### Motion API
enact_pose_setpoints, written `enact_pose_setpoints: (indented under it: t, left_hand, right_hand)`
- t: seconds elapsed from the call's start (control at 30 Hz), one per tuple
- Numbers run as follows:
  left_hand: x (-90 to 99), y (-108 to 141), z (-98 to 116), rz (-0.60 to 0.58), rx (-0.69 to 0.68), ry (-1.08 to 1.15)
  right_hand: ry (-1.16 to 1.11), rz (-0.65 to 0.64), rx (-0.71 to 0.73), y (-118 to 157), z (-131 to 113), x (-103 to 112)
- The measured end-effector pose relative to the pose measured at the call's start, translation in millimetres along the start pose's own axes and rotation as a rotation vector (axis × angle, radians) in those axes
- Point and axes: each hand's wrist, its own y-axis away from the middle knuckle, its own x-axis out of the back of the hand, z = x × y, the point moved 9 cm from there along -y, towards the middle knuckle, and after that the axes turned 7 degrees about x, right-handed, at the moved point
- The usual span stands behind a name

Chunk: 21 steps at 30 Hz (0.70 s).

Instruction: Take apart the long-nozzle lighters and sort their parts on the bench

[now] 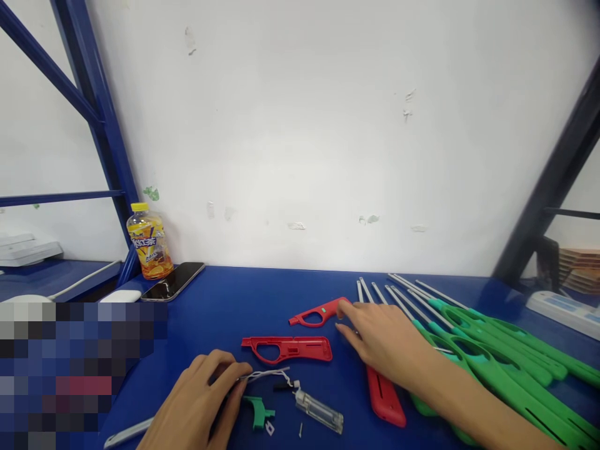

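Note:
My left hand [201,400] is closed at the fingertips around the end of thin white wires [269,374]. These lead to a small black part and a clear fuel tank [319,412]. Just right of that hand lie a green trigger [259,412], a small white clip and a screw [300,430]. My right hand [375,328] has its thumb and fingers apart, the fingertips at the right end of a red lighter half [319,312]. Another red half [290,350], inner side up, rests between the hands. A red-handled lighter [385,397] is partly under my right hand.
Several green lighters [497,369] with metal rods cover the right side. At the back left stand a drink bottle [150,240] and a phone [173,281]. A metal tube [129,432] lies at the front left, and a power strip [565,312] at the far right.

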Motion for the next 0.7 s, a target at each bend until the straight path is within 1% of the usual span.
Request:
enact_pose_setpoints:
  t: [0.07,0.17,0.27,0.33,0.37,0.57,0.7]
  left_hand:
    - [-0.1,-0.7,-0.2,-0.007,0.003,0.020]
    - [-0.9,-1.5,0.9,-0.008,0.000,0.015]
    - [2.7,-0.2,4.6,0.060,-0.030,-0.050]
    - [5.4,2.0,7.1,0.113,-0.051,-0.102]
    - [5.4,3.1,7.9,0.121,-0.059,-0.124]
    - [4.2,6.8,16.6,0.108,-0.133,-0.153]
    - [3.1,6.9,17.7,0.108,-0.143,-0.161]
  right_hand:
    - [-0.016,0.023,0.052,-1.3,-7.6,0.1]
    - [-0.009,0.079,0.096,-2.6,-11.9,-1.2]
    - [-0.038,0.114,0.134,-4.5,-10.8,-4.9]
    - [-0.072,0.106,0.169,-6.3,-10.2,-7.9]
    - [-0.083,0.095,0.183,-7.2,-9.9,-8.9]
    - [-0.058,0.017,0.185,-9.7,-9.2,-9.2]
    - [-0.054,0.026,0.179,-10.2,-10.1,-9.1]
